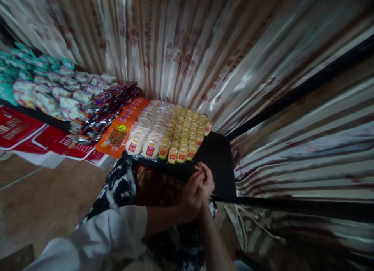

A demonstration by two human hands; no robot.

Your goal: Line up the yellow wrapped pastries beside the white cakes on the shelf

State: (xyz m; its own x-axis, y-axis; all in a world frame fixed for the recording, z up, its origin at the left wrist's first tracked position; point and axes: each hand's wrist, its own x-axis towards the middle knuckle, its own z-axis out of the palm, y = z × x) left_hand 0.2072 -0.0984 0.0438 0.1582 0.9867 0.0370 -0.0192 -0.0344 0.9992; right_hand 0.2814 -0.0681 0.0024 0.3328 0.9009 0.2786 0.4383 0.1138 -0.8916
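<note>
My left hand and my right hand are pressed together over the front edge of the black shelf. Both are closed, with the fingers folded against each other; whatever lies between them, if anything, is hidden. Just beyond my fingertips are rows of small yellow packaged cakes with red labels. To their left lie rows of round white packaged cakes in clear wrap. An orange snack packet with a picture of brown sticks lies beside those.
Farther left are stacked dark shiny packets, white snack bags and green bags. Red printed sheets hang along the shelf front. Behind is a pleated, printed plastic sheet; black frame bars run at right.
</note>
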